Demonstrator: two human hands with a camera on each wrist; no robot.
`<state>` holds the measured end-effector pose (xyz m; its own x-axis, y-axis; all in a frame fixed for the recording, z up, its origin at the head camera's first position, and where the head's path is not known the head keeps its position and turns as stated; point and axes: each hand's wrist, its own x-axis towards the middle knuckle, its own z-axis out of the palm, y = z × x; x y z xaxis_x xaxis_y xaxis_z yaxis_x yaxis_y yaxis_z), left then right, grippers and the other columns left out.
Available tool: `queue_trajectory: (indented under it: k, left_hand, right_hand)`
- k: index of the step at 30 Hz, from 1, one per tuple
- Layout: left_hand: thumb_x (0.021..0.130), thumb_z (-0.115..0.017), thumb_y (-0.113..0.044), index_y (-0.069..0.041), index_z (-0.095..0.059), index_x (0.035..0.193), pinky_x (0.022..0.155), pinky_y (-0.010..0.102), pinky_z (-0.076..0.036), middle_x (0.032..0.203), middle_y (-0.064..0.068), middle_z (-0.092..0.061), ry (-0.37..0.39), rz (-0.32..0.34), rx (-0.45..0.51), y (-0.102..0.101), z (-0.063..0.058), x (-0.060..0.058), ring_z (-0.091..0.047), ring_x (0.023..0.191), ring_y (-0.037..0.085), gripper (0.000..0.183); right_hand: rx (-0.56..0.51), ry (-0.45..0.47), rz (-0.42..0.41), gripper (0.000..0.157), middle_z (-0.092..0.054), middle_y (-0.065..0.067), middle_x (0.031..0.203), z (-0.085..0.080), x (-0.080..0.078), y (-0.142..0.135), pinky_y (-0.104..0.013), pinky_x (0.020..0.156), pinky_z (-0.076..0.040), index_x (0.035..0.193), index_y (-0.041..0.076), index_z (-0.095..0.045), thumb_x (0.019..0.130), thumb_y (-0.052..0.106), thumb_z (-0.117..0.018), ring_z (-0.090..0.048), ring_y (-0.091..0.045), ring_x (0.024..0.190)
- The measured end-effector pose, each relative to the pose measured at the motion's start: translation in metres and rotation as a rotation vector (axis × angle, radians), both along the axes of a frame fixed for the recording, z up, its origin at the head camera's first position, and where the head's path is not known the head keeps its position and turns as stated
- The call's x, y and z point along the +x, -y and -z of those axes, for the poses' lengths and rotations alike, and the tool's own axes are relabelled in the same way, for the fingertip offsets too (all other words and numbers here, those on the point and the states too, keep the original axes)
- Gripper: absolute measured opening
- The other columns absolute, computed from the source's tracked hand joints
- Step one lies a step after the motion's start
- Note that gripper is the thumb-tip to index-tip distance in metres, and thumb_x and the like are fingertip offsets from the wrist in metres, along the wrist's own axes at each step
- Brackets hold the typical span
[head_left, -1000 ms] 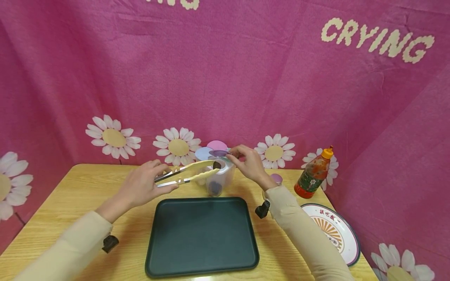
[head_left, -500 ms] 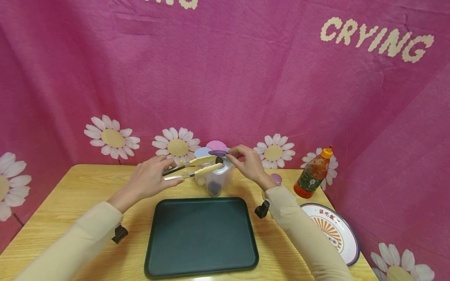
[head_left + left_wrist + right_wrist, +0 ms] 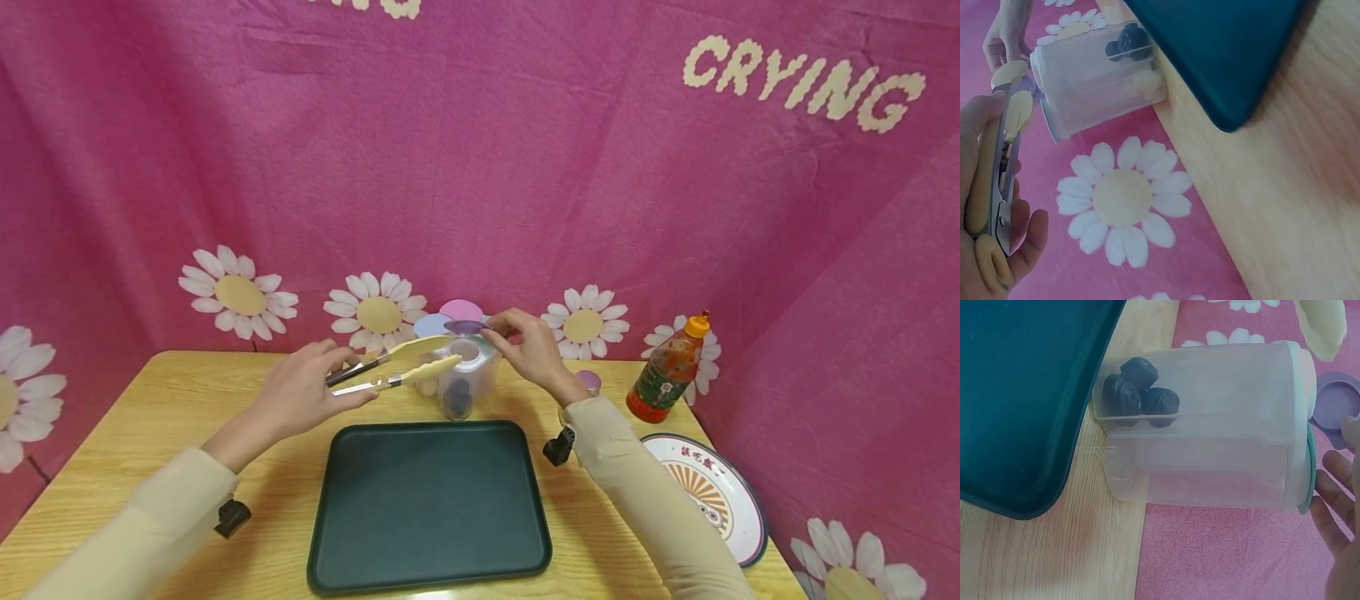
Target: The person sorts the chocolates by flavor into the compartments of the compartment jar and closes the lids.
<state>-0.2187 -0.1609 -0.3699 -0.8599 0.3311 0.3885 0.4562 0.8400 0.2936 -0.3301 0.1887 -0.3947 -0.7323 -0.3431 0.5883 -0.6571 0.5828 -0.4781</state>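
Note:
My left hand (image 3: 300,387) grips metal tongs with cream-yellow tips (image 3: 431,368). The tips are spread with nothing between them, beside the round mouth of a clear, divided storage container (image 3: 1229,381). Several dark, rounded pieces (image 3: 1122,397) with swirled surfaces lie at the bottom of one compartment. Pale round pieces (image 3: 1147,81) sit in a neighbouring compartment. With thumb and fingers my right hand (image 3: 532,350) holds the raised purple lid (image 3: 463,327) over that mouth. Blue (image 3: 432,325) and pink (image 3: 461,309) lids show behind it, and a green lid (image 3: 1310,469) is near my fingers.
A dark green tray (image 3: 431,508) lies in front of the container on the wooden table (image 3: 202,383). To the right are a sauce bottle (image 3: 667,375) with a yellow cap, a plate (image 3: 738,500) and a small purple-topped item (image 3: 589,382). A pink cloth (image 3: 480,167) hangs behind.
A dark piece held in the tongs at the container's mouth has gone from between the tips, and the dark pieces inside reach higher. My left hand has drawn back left; the right hand has stayed.

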Motion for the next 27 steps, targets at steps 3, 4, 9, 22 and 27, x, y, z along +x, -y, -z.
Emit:
queue_trajectory:
  k: [3, 4, 9, 22, 27]
  left_hand:
    - [0.082, -0.087, -0.045, -0.007, -0.075, 0.118, 0.062, 0.028, -0.038, 0.086, 0.003, -0.061, 0.007, -0.035, 0.0, 0.01, 0.003, 0.008, -0.049, 0.073, 0.014, 0.053]
    - [0.082, -0.087, -0.045, -0.007, -0.074, 0.117, 0.062, 0.028, -0.038, 0.086, 0.003, -0.061, 0.01, -0.049, 0.004, 0.014, 0.005, 0.01, -0.049, 0.073, 0.014, 0.053]
    - [0.082, -0.086, -0.048, -0.009, -0.072, 0.113, 0.062, 0.029, -0.038, 0.087, 0.003, -0.061, 0.01, -0.111, 0.012, 0.037, 0.018, 0.018, -0.05, 0.073, 0.015, 0.052]
    - [0.087, -0.077, -0.062, -0.002, -0.067, 0.126, 0.062, 0.032, -0.039, 0.103, 0.015, -0.064, 0.091, -0.265, -0.044, 0.095, 0.057, 0.023, -0.055, 0.087, 0.026, 0.073]
    - [0.089, -0.073, -0.065, 0.004, -0.062, 0.121, 0.059, 0.033, -0.041, 0.108, 0.023, -0.062, 0.141, -0.306, -0.067, 0.111, 0.072, 0.027, -0.055, 0.09, 0.031, 0.077]
  right_hand:
    - [-0.003, 0.002, 0.0, 0.014, -0.078, -0.01, 0.096, -0.001, 0.0, 0.0, -0.04, 0.079, -0.063, 0.102, 0.006, -0.078, 0.096, 0.019, -0.078, -0.074, -0.022, 0.085]
    - [-0.002, 0.003, 0.001, 0.014, -0.078, -0.01, 0.096, -0.001, 0.001, 0.0, -0.04, 0.079, -0.063, 0.102, 0.006, -0.078, 0.096, 0.019, -0.078, -0.073, -0.022, 0.085]
    - [0.003, 0.014, 0.002, 0.015, -0.078, -0.01, 0.097, -0.002, 0.001, 0.001, -0.04, 0.08, -0.063, 0.103, 0.006, -0.077, 0.097, 0.02, -0.077, -0.074, -0.023, 0.087]
    - [0.015, 0.021, 0.015, 0.015, -0.078, -0.009, 0.097, 0.0, 0.001, 0.0, -0.037, 0.08, -0.063, 0.102, 0.007, -0.077, 0.097, 0.021, -0.077, -0.074, -0.022, 0.086]
    - [0.007, 0.026, 0.013, 0.015, -0.078, -0.01, 0.097, 0.0, 0.0, 0.0, -0.039, 0.081, -0.063, 0.102, 0.007, -0.077, 0.097, 0.02, -0.077, -0.074, -0.023, 0.087]
